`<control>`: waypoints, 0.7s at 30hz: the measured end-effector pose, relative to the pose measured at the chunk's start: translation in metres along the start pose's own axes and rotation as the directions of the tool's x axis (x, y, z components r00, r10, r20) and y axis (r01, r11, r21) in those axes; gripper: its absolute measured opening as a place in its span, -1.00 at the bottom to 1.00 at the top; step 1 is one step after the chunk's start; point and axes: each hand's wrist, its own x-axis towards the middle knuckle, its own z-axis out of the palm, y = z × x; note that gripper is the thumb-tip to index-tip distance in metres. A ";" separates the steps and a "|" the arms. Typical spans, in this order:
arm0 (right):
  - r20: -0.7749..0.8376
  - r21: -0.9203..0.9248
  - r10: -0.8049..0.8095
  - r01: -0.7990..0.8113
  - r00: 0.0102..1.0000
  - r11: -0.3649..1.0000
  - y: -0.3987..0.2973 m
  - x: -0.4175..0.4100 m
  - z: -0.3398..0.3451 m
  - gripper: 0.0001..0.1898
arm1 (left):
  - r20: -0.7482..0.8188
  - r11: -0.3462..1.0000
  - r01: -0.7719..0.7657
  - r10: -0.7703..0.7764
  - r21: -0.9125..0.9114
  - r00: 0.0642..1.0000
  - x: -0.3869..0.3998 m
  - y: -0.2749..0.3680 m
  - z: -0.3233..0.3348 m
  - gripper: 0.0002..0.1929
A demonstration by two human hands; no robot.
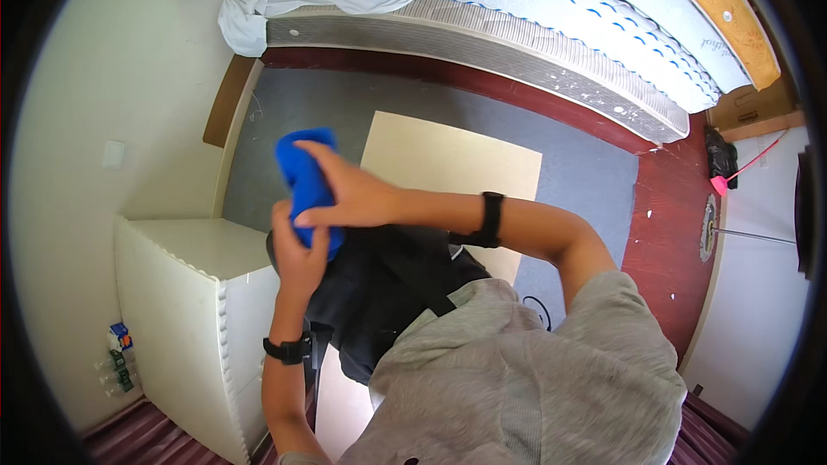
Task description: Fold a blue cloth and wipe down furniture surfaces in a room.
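Both of my hands are on a bundled blue cloth (302, 165), which looks folded or rolled into a long shape. My right hand (362, 197) grips it from the right, its thumb and fingers spread along the cloth. Lower down, my left hand (300, 265) clasps the bottom end between thumb and fingers. Parts of the cloth are hidden behind my fingers. Just below and to the right of the bundle lies black fabric (387, 271) over my lap; whether it is clothing or a bag I cannot tell. A dark band sits on each of my forearms.
A white cabinet (177, 284) stands at my left, against the wall. Ahead, a flat beige board (452, 152) lies on grey floor covering (581, 200). Stacked mattresses (465, 29) line the far side. At the right are a black plastic bag (720, 155) and a pink plunger-like tool (719, 185).
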 end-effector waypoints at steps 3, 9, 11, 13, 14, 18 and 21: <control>-0.027 -0.101 0.186 -0.187 0.982 0.977 -0.006 -0.042 -0.049 -0.04 | 0.223 0.992 0.119 -0.108 -0.036 0.969 0.027 0.053 0.024 -0.59; 0.038 -0.345 0.218 -0.192 0.975 0.919 0.049 -0.154 -0.091 -0.43 | 0.439 0.908 -0.417 0.362 0.031 0.822 0.022 0.080 0.054 -0.59; 0.146 -0.275 0.652 -0.603 0.744 0.749 0.028 -0.173 -0.092 -0.49 | 0.549 0.830 -0.537 0.382 0.151 0.743 0.016 0.079 0.056 -0.55; 0.159 -0.205 0.722 -0.693 0.673 0.691 0.019 -0.184 -0.090 -0.54 | 0.519 0.822 -0.555 0.423 0.124 0.742 0.016 0.074 0.056 -0.51; 0.165 -0.205 0.721 -0.692 0.673 0.692 0.017 -0.182 -0.092 -0.54 | 0.496 0.819 -0.557 0.431 0.135 0.754 0.016 0.073 0.055 -0.50; 0.004 -0.063 0.600 -0.599 0.800 0.798 -0.007 -0.167 -0.097 -0.64 | 0.352 0.709 -0.577 0.461 0.406 0.814 0.013 0.069 0.050 -0.49; -0.109 -0.020 0.483 -0.488 0.869 0.873 -0.026 -0.143 -0.100 -0.58 | 0.250 0.551 -0.587 0.566 0.593 0.785 0.018 0.064 0.039 -0.49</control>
